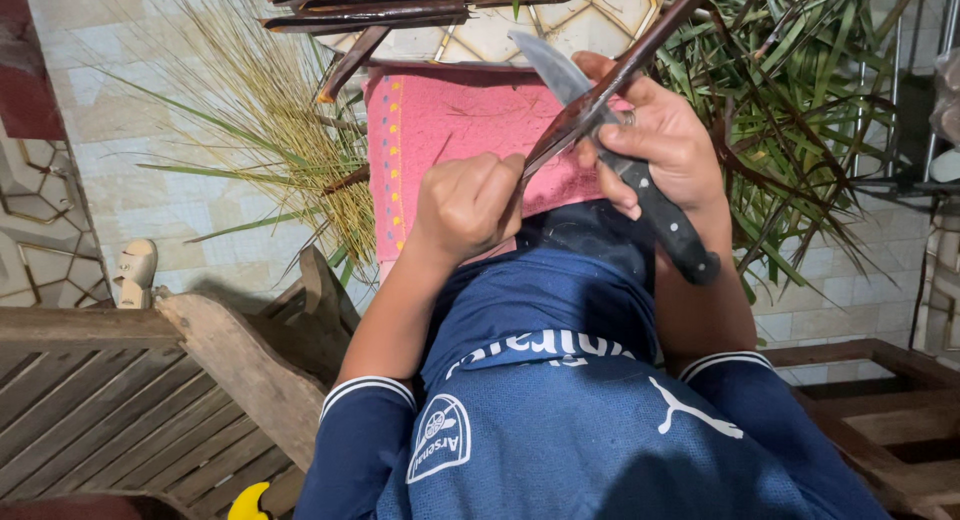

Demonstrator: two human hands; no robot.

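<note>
My left hand (468, 205) is closed around the near end of a long brown palm leaf strip (640, 55) that runs up and to the right. My right hand (662, 140) grips a knife by its black handle (672, 230). The grey blade (552, 68) lies against the strip, pointing up and left. Both hands work above a pink cloth (440, 125) spread over my lap.
A pile of pale dry leaf ribs (270, 130) lies on the tiled floor at left, and green palm fronds (800, 100) at right. Several dark strips (420, 2) lie across the top. I sit on a wooden bench (130, 380). A yellow object (248, 502) shows at the bottom.
</note>
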